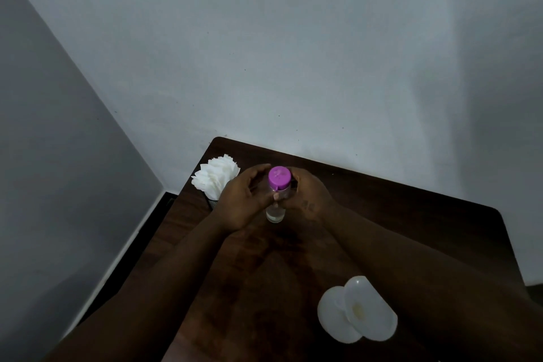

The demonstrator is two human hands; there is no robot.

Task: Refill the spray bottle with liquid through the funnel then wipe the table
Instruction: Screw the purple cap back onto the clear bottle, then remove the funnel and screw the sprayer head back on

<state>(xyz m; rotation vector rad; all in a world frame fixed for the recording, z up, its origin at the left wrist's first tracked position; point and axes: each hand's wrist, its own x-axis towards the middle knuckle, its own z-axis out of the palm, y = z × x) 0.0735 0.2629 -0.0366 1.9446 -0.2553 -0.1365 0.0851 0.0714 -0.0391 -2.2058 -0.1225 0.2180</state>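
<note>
Purple is the cap (279,178) of a small clear bottle (276,209) that stands upright on the dark wooden tabletop (411,214), a little behind the middle and nearer the left edge. Some clear liquid shows at its bottom. Both hands hold this bottle. The left hand (244,200) is curled around its left side, with the thumb across the front just under the cap. The right hand (308,197) wraps the right side and the fingers are closed on the body. Both forearms come in from the near edge and cross most of the front of the tabletop.

At the far left corner, touching almost the left edge, a dark holder (212,202) carries white napkins (216,178); it is just beside the left hand. Near the front right, two white rounded pieces (357,313) lie overlapping, partly under the right forearm; I cannot tell what they are.

The far edge of the tabletop meets the pale wall (264,53). The left edge is close to the room corner, with only a narrow dark strip of floor between. The right part of the tabletop, behind the right forearm, is bare wood up to its rounded far right corner.
</note>
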